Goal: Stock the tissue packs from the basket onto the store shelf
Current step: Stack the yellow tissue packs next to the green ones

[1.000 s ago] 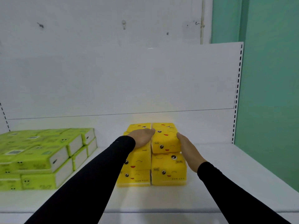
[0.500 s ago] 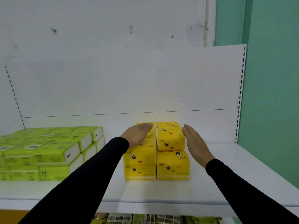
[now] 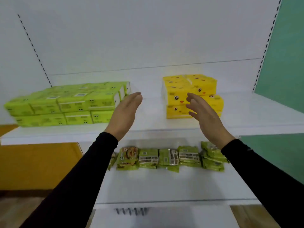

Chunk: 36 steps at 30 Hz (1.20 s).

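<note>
Yellow tissue packs (image 3: 182, 94) with cartoon faces stand stacked two high on the white upper shelf (image 3: 246, 116). My left hand (image 3: 125, 116) hovers in front of the shelf, left of the stack, fingers straight and holding nothing. My right hand (image 3: 204, 116) is raised before the stack's front right, fingers loosely spread, empty, hiding part of the packs. The basket is out of sight.
Green tissue packs (image 3: 65, 104) fill the left of the upper shelf in two layers. On the lower shelf (image 3: 164, 186) lies a row of green snack packets (image 3: 169, 157). A green wall (image 3: 286, 63) bounds the right, an orange panel (image 3: 37, 165) the lower left.
Both hands have come off the yellow stack and drawn back toward me. The view has tilted down and away, revealing the lower shelf.
</note>
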Available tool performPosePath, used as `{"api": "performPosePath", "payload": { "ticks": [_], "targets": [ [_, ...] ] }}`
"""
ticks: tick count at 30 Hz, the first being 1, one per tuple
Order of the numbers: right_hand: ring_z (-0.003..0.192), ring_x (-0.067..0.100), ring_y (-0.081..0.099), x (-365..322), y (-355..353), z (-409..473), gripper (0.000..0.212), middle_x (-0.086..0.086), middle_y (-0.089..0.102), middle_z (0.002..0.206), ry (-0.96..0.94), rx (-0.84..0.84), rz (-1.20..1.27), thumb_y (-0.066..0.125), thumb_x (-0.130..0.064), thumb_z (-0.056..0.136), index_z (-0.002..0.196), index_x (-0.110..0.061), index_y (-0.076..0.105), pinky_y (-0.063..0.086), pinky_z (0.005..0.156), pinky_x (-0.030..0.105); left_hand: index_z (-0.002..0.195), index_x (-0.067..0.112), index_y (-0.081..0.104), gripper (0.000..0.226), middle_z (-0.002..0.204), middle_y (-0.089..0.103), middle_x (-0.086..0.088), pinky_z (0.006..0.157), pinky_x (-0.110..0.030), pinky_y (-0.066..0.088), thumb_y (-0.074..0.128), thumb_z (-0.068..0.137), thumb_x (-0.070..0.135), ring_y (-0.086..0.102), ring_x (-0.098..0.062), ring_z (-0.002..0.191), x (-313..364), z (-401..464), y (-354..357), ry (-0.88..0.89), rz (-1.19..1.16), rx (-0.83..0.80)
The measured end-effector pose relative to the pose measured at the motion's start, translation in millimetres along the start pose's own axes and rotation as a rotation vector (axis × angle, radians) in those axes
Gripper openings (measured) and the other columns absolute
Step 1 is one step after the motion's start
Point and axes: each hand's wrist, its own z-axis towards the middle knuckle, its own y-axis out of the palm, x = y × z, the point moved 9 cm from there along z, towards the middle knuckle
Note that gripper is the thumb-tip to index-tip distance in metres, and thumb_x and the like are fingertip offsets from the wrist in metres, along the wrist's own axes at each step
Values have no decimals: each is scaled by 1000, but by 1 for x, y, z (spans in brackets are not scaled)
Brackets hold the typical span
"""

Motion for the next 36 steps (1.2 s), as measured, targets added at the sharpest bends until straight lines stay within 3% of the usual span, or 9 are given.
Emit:
{"api": "performPosePath", "payload": {
  "ticks": [4,9,11,16,20,23,27,31,36],
  "targets": [
    [132,0,46,46,62,-67,52,-19,48,145,106,-88,-129,50,-71,83,132,-53,48,36,114,37,139,35,49,44,135,53,19,104,-23,35,54,96,44,47,5,124,-58,-72,-30,-46,78,-82],
    [116,-26,40,142,118,-154,55,-22,38,147,352,-271,-241,43,-50,98,150,-33,35,34,92,1,146,31,39,61,145,43,16,109,-28,34,55,91,55,41,-1,131,-163,-155,-25,-225,245,-227],
    [121,-13,41,188,132,-190,54,-21,35,149,473,-344,-270,43,-50,98,149,-35,33,35,93,6,149,32,32,64,152,36,14,111,-29,31,53,92,54,35,-6,137,-211,-195,-8,-325,330,-337],
    [141,15,37,318,144,-271,70,-5,32,156,666,-506,-450,44,-60,92,153,-28,29,35,112,35,153,25,25,71,157,28,2,114,-34,28,51,94,54,28,-19,144,-339,-294,46,-615,493,-601],
    [139,18,39,423,134,-333,65,-1,29,159,804,-636,-525,46,-48,100,155,-20,26,32,104,25,153,21,27,75,155,33,0,111,-38,33,48,93,60,35,-24,140,-433,-366,94,-802,540,-724],
    [147,15,25,495,122,-378,67,-5,20,163,882,-738,-564,42,-53,100,156,-26,19,26,114,30,155,21,20,72,160,24,-2,111,-40,32,49,97,52,33,-24,142,-498,-412,131,-888,558,-794],
    [147,15,24,595,102,-420,63,-7,17,164,956,-764,-601,43,-49,102,156,-29,18,25,114,28,154,20,22,70,157,29,-4,106,-44,38,48,97,51,41,-28,135,-588,-458,180,-945,562,-862],
    [147,21,26,688,89,-469,66,0,18,164,1037,-809,-689,43,-49,102,156,-22,20,29,116,39,153,16,21,70,148,40,-7,101,-46,42,49,97,47,49,-30,125,-670,-508,223,-986,579,-975],
    [146,23,27,792,95,-517,74,1,20,163,1057,-876,-781,45,-57,98,157,-24,17,30,117,43,135,14,47,50,127,55,-15,94,-44,45,54,95,43,52,-34,116,-755,-541,267,-841,646,-1044]
  ]
}}
